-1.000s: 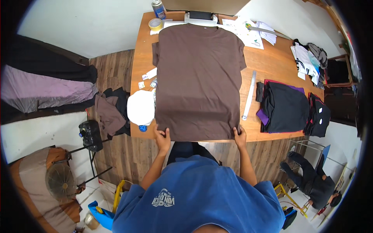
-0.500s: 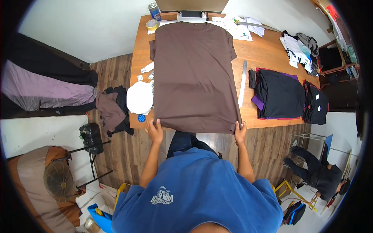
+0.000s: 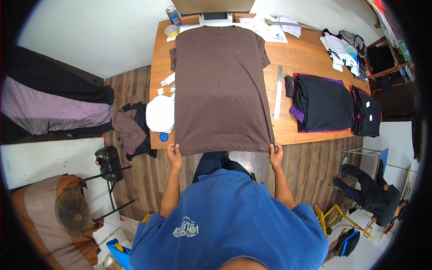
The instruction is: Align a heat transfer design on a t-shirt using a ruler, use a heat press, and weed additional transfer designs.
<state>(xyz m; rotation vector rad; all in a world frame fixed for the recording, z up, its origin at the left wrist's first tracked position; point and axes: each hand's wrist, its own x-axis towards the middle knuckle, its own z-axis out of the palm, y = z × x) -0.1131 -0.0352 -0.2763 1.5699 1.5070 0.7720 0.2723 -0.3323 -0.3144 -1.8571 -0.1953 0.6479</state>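
Shirt, brown, lies spread flat on the worktop, ahead of the left hand and right hand, its hem just past the near edge. Straightening it seems the step in hand; the next move likely calls for even tension. Well apart, both hands pinch hem corners, thumbs uppermost, forearms reaching forward nearly parallel

Metal ruler is lying on wooden table, near folded black garments. Yellow tape roll is sitting just beside spray can. Papers are lying near far edge. Round fan is standing at lower left.
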